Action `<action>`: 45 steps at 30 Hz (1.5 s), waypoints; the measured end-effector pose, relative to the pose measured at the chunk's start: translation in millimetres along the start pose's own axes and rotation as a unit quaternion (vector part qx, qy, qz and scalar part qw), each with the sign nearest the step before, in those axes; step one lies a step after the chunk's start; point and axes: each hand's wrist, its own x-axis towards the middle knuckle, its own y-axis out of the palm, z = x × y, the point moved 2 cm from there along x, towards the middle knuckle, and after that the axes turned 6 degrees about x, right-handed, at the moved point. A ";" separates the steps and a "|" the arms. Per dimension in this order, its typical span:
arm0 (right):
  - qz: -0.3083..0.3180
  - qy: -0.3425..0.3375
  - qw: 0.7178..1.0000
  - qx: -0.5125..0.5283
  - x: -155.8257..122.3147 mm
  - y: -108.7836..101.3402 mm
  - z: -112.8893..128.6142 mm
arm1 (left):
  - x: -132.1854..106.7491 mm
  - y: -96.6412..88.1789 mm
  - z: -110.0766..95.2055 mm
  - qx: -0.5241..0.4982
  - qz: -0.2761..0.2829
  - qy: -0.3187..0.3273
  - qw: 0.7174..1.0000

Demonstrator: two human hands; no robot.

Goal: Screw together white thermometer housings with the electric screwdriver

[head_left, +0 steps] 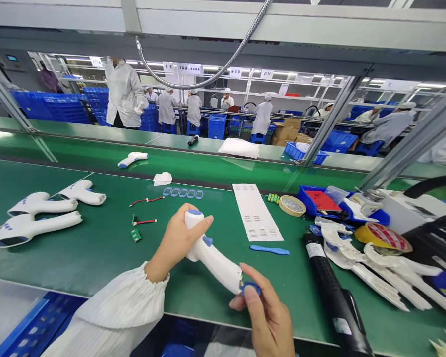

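Far left of the printed label sheet (pixel 258 212), three white gun-shaped housings (pixel 55 224) lie close together on the bench (pixel 107 253), parts of the farther two hidden by overlap. Bare bench spreads from them toward the front edge. Nearer the sheet on that side are red-wired leads (pixel 156 199), a small green circuit board (pixel 136 235) and a row of blue frames (pixel 183 197).

Nearer than the sheet and left of it, the left hand (pixel 176 235) wraps the head of a white gun-shaped device (pixel 219 265), its fingers mostly hidden. Directly nearer than the sheet, the right hand (pixel 265 307) pinches a blue cap (pixel 251 289) at the handle's end, almost closed; the green parts inside are hard to make out, and the wrist is cut off below.

A blue pry tool (pixel 269 250) lies just before the sheet, bare bench beyond its near side. Right of the sheet, a black cylindrical tool (pixel 330 287) runs out of view and white shell halves (pixel 364 263) crowd together, leaving little room.
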 end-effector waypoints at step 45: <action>0.149 -0.139 0.784 -0.587 247.5 -73.7 11.8 | 34.9 27.8 27.0 0.110 0.183 -0.093 0.973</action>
